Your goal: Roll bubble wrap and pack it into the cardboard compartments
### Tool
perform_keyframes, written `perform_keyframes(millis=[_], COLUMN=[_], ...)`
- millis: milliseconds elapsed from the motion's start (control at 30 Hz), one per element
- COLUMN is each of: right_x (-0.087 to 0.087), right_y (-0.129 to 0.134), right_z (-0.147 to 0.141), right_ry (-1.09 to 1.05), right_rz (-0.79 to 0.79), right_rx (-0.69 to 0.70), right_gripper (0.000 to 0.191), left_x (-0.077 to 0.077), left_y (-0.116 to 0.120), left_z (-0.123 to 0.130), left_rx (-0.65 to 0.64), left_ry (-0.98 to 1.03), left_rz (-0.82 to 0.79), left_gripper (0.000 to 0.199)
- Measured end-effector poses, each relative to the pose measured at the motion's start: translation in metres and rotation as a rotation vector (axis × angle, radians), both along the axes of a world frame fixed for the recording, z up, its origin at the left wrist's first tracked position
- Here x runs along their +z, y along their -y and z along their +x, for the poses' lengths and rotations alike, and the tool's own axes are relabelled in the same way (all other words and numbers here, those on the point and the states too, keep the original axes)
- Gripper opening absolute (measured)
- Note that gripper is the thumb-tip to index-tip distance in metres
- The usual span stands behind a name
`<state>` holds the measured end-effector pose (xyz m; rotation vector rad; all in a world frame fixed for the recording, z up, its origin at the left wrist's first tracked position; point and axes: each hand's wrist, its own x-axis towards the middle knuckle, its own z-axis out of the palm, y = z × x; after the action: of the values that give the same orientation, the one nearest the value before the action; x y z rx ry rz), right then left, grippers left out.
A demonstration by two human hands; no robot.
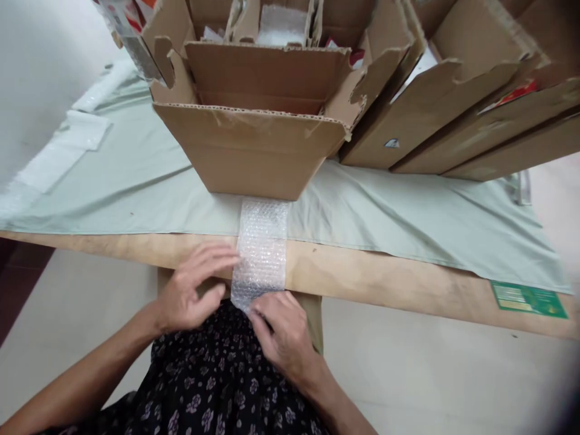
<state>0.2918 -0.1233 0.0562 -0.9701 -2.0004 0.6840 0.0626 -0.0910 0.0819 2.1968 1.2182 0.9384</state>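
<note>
A strip of clear bubble wrap (pixel 263 248) lies across the table's front edge, its near end hanging toward my lap. My right hand (pixel 283 326) pinches the near right corner of this strip between thumb and fingers. Just left of the wrap, my left hand (pixel 194 290) is spread, its fingertips at or very near the strip's left edge; whether they touch it I cannot tell. The far end of the wrap reaches the base of an open cardboard box (pixel 254 151).
More cardboard boxes (pixel 435 121) stand in a row at the right back. Pieces of white wrap (pixel 63 151) lie at the left on the pale green cloth (pixel 145 181). A green card (pixel 528 300) sits on the wooden table edge (pixel 362 281) at right.
</note>
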Motion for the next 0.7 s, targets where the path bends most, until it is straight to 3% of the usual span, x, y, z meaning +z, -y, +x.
perform_keyframes(millis=[67,133,267,400,600,700], right_x=[0.004,0.009,0.025,0.033,0.001,-0.012], right_y=[-0.012,-0.026,-0.043,-0.034,-0.021,-0.031], right_z=[0.001,0.002,0.006,0.021,0.025,0.022], right_ry=[0.054,0.123,0.136,0.038,0.379,0.395], right_rz=[-0.036,-0.032,0.107,0.277,0.270,0.261], right_rx=[0.013,0.047,-0.024,-0.158,-0.027,-0.013], right_gripper=[0.014,0.014,0.016,0.029,0.029,0.023], left_x=[0.003,-0.002,-0.017,-0.023,-0.031,-0.029], left_y=[0.023,0.034,0.029,0.020,0.016,0.018], left_z=[0.006,0.017,0.035,0.040,0.043,0.040], left_rx=[-0.047,0.020,0.261,0.423,0.452,0.454], left_ry=[0.057,0.056,0.101,0.118,-0.007,-0.063], left_rz=[-0.121,-0.108,-0.039,-0.029,0.136,0.182], left_gripper=[0.057,0.054,0.033,0.039,0.042,0.038])
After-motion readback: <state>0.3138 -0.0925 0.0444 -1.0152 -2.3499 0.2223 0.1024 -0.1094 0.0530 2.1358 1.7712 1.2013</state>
